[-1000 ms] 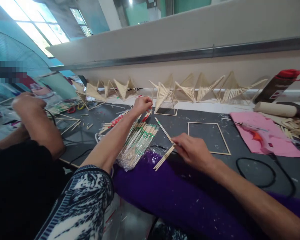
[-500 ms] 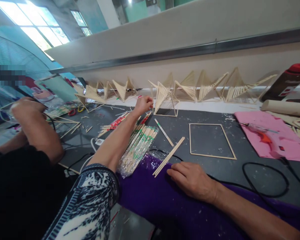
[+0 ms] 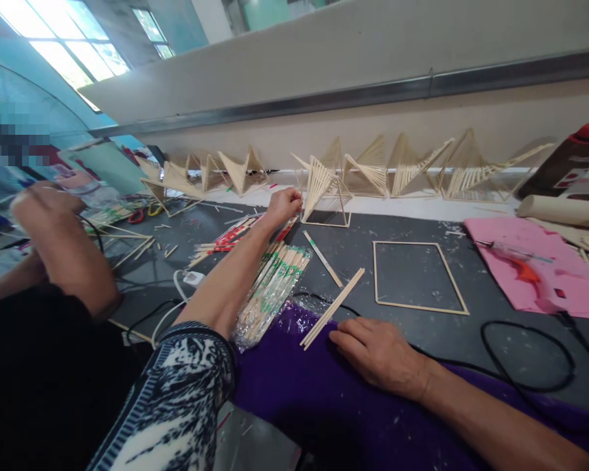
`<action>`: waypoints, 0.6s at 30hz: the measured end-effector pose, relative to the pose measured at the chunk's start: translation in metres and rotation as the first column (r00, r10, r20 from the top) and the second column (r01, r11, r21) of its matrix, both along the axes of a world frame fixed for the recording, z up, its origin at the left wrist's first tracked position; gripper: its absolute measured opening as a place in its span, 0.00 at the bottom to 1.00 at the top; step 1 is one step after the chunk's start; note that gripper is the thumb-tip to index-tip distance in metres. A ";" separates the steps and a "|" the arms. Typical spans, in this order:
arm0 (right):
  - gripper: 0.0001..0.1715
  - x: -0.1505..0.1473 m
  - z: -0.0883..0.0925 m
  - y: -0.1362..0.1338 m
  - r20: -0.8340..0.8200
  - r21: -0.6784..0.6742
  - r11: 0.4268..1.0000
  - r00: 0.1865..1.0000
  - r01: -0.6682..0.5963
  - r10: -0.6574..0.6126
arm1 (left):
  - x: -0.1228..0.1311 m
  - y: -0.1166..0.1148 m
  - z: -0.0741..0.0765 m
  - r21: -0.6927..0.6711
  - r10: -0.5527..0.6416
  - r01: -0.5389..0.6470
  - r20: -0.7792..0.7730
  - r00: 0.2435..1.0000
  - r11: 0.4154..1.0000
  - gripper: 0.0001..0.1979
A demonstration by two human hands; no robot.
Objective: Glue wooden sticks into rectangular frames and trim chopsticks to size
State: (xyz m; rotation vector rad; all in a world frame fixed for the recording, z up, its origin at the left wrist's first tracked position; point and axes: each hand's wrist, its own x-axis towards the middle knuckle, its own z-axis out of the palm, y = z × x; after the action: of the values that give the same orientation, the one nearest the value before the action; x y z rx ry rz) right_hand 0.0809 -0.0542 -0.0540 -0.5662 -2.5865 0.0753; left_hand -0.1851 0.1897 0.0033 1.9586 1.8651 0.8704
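My left hand reaches far across the dark table, fingers curled shut just beside the corner of a stick model; what it pinches is hidden. Beneath that arm lie wrapped packs of chopsticks. My right hand rests flat on the purple cloth, fingers stretched out and holding nothing. A pair of bare sticks lies just left of its fingertips. A square stick frame lies flat beyond it.
A row of finished stick models lines the wall. A pink sheet with a tool, a roll and a dark bottle sit at right. A black cable loops near the cloth. Another person's arm works at left.
My right hand has let go of the pair of sticks and drawn back onto the purple cloth. My left hand stays by the stick model.
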 end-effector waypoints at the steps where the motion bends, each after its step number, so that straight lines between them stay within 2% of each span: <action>1: 0.12 0.000 0.000 0.000 -0.001 0.001 1.000 1.000 0.000 0.000 | 0.000 0.001 0.000 0.003 0.000 0.000 -0.002 1.000 1.000 0.08; 11: 0.12 0.000 -0.001 0.001 0.003 0.000 1.000 1.000 0.004 -0.004 | 0.005 -0.003 0.006 0.007 0.023 -0.023 -0.018 1.000 1.000 0.08; 18: 0.11 0.000 0.000 0.001 0.036 -0.032 0.999 0.999 -0.006 0.007 | 0.005 -0.005 0.003 0.006 0.017 -0.017 -0.008 1.000 1.000 0.08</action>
State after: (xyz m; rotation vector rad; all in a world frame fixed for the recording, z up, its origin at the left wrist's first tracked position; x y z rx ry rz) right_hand 0.0804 -0.0532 -0.0540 -0.5763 -2.6266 0.1101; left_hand -0.1800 0.1850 0.0064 1.9551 1.8882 0.8757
